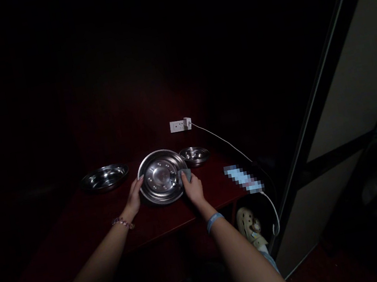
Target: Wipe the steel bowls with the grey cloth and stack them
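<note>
A round, shiny metal bowl [160, 175] is tilted up above the dark red table, its inside facing me. My left hand [134, 195] grips its left rim, thumb on the inner edge. At the right rim, my right hand [192, 188] pinches a small grey cloth [186, 174] against the bowl's edge; the fingers behind are hidden. Another metal bowl [105, 177] rests on the table to the left. Behind my right hand stand smaller metal bowls [194, 155], apparently stacked.
The dark red table [155, 222] ends in a front edge below my hands. A white charger [187, 122] sits in the wall socket, its cable running right to a blurred bright device [243, 179]. A foot in a beige clog [247, 225] shows below.
</note>
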Demonstrator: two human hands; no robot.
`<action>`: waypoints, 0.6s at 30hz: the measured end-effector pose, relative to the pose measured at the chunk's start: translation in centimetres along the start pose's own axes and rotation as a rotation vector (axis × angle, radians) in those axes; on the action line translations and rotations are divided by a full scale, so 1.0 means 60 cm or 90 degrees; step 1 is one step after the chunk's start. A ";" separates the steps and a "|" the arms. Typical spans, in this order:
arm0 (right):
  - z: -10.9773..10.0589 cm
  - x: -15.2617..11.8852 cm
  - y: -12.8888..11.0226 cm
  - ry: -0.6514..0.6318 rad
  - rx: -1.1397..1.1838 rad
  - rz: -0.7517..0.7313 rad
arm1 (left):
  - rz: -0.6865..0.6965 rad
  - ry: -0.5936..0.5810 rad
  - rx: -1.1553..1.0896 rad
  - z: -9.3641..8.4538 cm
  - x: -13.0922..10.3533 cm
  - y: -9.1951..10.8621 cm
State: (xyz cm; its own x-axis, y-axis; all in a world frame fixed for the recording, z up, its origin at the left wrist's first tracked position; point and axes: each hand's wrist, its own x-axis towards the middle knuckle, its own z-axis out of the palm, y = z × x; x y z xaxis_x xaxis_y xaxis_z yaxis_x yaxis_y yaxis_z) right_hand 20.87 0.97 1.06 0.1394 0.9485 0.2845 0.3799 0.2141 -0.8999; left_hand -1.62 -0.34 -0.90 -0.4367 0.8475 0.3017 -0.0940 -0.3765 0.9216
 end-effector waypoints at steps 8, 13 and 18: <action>-0.009 0.017 0.015 -0.054 0.130 0.048 | -0.017 -0.046 -0.012 -0.003 0.005 -0.002; -0.005 0.021 0.016 -0.068 0.179 0.068 | -0.020 -0.065 -0.028 0.001 0.004 0.001; -0.004 0.009 0.002 -0.037 0.110 0.039 | -0.059 0.004 0.022 0.004 0.006 -0.002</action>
State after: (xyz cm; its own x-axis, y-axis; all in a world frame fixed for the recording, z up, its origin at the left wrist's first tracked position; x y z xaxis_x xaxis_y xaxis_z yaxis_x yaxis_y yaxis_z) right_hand 21.21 1.48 1.19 0.1023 0.9717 0.2128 0.2094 0.1881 -0.9596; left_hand -1.56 0.11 -0.83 -0.4332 0.8758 0.2130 -0.1043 -0.2834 0.9533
